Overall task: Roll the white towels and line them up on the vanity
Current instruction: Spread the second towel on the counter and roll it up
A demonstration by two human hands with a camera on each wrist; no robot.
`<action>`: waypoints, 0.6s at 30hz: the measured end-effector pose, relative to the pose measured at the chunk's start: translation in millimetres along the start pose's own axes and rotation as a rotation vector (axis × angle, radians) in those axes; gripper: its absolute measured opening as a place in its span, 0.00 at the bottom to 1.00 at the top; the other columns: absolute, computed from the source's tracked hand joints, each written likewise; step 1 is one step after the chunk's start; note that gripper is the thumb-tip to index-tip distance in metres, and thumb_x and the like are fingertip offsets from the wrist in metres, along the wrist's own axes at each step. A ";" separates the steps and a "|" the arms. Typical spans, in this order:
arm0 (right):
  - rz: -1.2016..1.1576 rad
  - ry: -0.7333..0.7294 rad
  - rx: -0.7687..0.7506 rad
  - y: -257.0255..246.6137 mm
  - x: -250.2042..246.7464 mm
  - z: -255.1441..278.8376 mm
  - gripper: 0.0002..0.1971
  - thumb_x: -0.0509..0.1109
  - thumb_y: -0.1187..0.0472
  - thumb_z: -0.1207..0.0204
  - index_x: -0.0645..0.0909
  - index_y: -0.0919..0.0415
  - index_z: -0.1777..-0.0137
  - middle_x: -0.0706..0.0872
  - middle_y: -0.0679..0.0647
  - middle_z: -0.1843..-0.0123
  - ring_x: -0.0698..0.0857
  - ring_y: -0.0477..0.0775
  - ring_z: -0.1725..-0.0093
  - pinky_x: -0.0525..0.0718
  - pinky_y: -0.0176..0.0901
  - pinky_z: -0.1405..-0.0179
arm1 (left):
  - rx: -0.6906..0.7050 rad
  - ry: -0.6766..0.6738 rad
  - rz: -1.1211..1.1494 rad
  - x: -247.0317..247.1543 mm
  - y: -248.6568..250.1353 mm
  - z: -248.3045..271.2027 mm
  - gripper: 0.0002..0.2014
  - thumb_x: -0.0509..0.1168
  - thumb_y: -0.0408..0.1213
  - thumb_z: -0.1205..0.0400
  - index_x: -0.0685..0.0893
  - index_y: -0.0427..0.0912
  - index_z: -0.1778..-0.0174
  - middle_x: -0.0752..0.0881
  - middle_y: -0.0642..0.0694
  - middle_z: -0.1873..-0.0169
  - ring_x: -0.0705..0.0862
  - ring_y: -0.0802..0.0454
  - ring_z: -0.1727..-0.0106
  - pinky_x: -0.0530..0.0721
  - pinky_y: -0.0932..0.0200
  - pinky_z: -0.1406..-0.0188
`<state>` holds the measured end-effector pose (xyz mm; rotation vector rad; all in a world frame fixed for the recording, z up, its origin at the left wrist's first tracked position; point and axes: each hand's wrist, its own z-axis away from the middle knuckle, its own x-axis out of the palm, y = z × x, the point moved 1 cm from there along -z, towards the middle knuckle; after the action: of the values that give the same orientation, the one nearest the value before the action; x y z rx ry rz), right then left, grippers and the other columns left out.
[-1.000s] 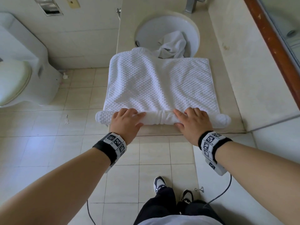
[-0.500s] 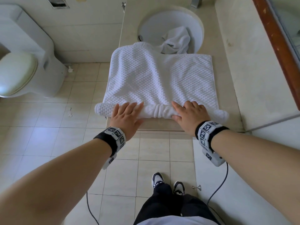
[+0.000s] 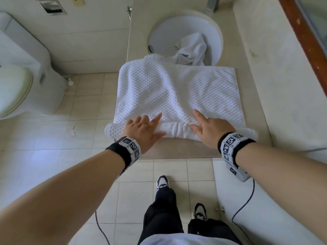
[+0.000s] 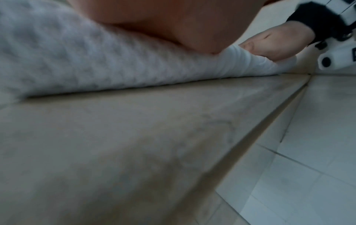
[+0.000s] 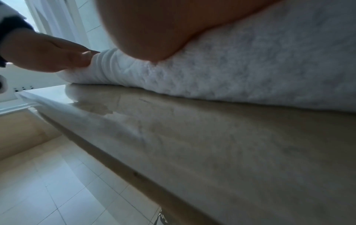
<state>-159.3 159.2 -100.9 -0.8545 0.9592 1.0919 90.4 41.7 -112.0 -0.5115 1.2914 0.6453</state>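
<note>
Only the near edge of the white waffle-weave towel (image 3: 177, 92) is rolled, pressed under the flat, unclenched left hand (image 3: 143, 129) and right hand (image 3: 210, 129); 1 crumpled white towel (image 3: 192, 50) waits unrolled.

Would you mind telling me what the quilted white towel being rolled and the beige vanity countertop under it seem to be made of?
The quilted white towel looks like soft cotton cloth, matte, with a raised diamond waffle weave; it bunches into folds where it is rolled. The beige vanity countertop looks like polished marble or similar stone: faint veining and a glossy reflection show, though an imitation cannot be ruled out.
</note>
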 end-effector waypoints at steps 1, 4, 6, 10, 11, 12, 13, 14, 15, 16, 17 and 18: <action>-0.001 -0.001 0.024 -1.0 -0.6 -1.2 0.37 0.36 0.30 0.19 0.45 0.47 0.13 0.87 0.54 0.56 0.85 0.58 0.61 0.83 0.51 0.60 | 0.022 -0.014 0.006 -1.6 -3.8 -6.1 0.38 0.37 0.73 0.19 0.50 0.60 0.14 0.78 0.47 0.38 0.78 0.45 0.36 0.75 0.45 0.37; -0.011 0.030 0.087 -0.6 0.0 -5.9 0.38 0.38 0.29 0.20 0.47 0.46 0.13 0.84 0.56 0.49 0.84 0.57 0.57 0.81 0.50 0.59 | 0.062 -0.040 0.033 -5.5 -13.9 -22.0 0.38 0.36 0.72 0.19 0.51 0.60 0.14 0.76 0.48 0.40 0.77 0.46 0.37 0.76 0.47 0.36; 0.006 0.070 0.120 1.1 -0.8 -10.3 0.38 0.40 0.27 0.20 0.49 0.45 0.14 0.82 0.59 0.37 0.82 0.60 0.43 0.80 0.55 0.45 | 0.077 -0.039 0.025 -7.2 -16.7 -30.0 0.37 0.36 0.72 0.19 0.50 0.61 0.14 0.74 0.49 0.41 0.75 0.46 0.37 0.74 0.47 0.36; 0.064 0.088 0.213 0.2 -7.0 -16.2 0.38 0.41 0.27 0.21 0.51 0.44 0.15 0.77 0.59 0.31 0.75 0.62 0.34 0.72 0.60 0.36 | 0.066 -0.078 0.034 -11.9 -19.8 -41.1 0.35 0.35 0.71 0.18 0.45 0.65 0.15 0.70 0.47 0.32 0.69 0.43 0.30 0.67 0.43 0.30; 0.050 0.125 0.222 -3.3 -9.1 -15.4 0.36 0.43 0.29 0.20 0.53 0.45 0.15 0.77 0.59 0.33 0.75 0.62 0.35 0.72 0.60 0.37 | 0.057 -0.086 0.041 -13.3 -20.2 -43.6 0.35 0.34 0.71 0.18 0.44 0.65 0.15 0.68 0.46 0.28 0.67 0.42 0.27 0.65 0.42 0.28; 0.027 0.175 0.216 -8.8 -9.8 -13.4 0.35 0.46 0.31 0.19 0.57 0.48 0.16 0.78 0.59 0.35 0.76 0.62 0.37 0.74 0.59 0.39 | 0.050 -0.094 0.051 -14.5 -20.6 -45.6 0.35 0.34 0.71 0.18 0.44 0.65 0.15 0.67 0.45 0.26 0.66 0.42 0.26 0.64 0.41 0.26; 0.003 0.226 0.196 -15.4 -8.0 -9.6 0.34 0.48 0.33 0.18 0.61 0.50 0.17 0.79 0.59 0.38 0.76 0.63 0.40 0.75 0.59 0.41 | 0.045 -0.107 0.058 -15.1 -20.8 -46.9 0.35 0.33 0.71 0.18 0.44 0.65 0.15 0.65 0.45 0.24 0.65 0.41 0.25 0.63 0.41 0.25; -0.018 0.268 0.176 -22.3 -4.1 -4.6 0.33 0.50 0.34 0.19 0.65 0.52 0.19 0.79 0.59 0.42 0.77 0.63 0.43 0.76 0.59 0.44 | 0.044 -0.123 0.065 -15.7 -20.9 -48.0 0.35 0.33 0.71 0.18 0.44 0.65 0.15 0.65 0.45 0.24 0.64 0.41 0.24 0.62 0.41 0.25; -0.030 0.293 0.160 -28.0 1.1 0.5 0.34 0.50 0.33 0.20 0.67 0.54 0.21 0.79 0.59 0.44 0.77 0.63 0.45 0.76 0.58 0.46 | 0.043 -0.135 0.075 -16.6 -21.0 -48.7 0.35 0.33 0.71 0.19 0.44 0.65 0.14 0.64 0.45 0.23 0.63 0.41 0.24 0.61 0.41 0.24; -0.025 0.301 0.154 -31.3 6.1 4.6 0.35 0.50 0.32 0.21 0.69 0.55 0.22 0.78 0.58 0.46 0.76 0.63 0.47 0.76 0.58 0.46 | 0.041 -0.141 0.083 -17.8 -21.3 -49.8 0.35 0.33 0.71 0.19 0.44 0.65 0.14 0.64 0.45 0.23 0.63 0.41 0.23 0.61 0.40 0.23; -0.009 0.299 0.156 -32.2 11.0 7.2 0.37 0.50 0.30 0.23 0.69 0.55 0.23 0.78 0.57 0.46 0.76 0.62 0.48 0.75 0.58 0.46 | 0.039 -0.145 0.087 -18.7 -21.6 -50.4 0.36 0.33 0.71 0.19 0.44 0.64 0.14 0.63 0.46 0.23 0.62 0.41 0.23 0.60 0.40 0.23; 0.013 0.286 0.158 -31.8 14.6 8.5 0.39 0.50 0.29 0.24 0.69 0.55 0.22 0.77 0.57 0.47 0.75 0.62 0.48 0.74 0.58 0.45 | 0.035 -0.147 0.093 -19.4 -21.8 -51.0 0.36 0.33 0.71 0.19 0.45 0.64 0.14 0.63 0.46 0.22 0.62 0.41 0.22 0.60 0.40 0.22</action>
<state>-124.4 163.8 -108.5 -0.8895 1.2736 0.9049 66.6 -11.4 -103.9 -0.3695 1.1906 0.7235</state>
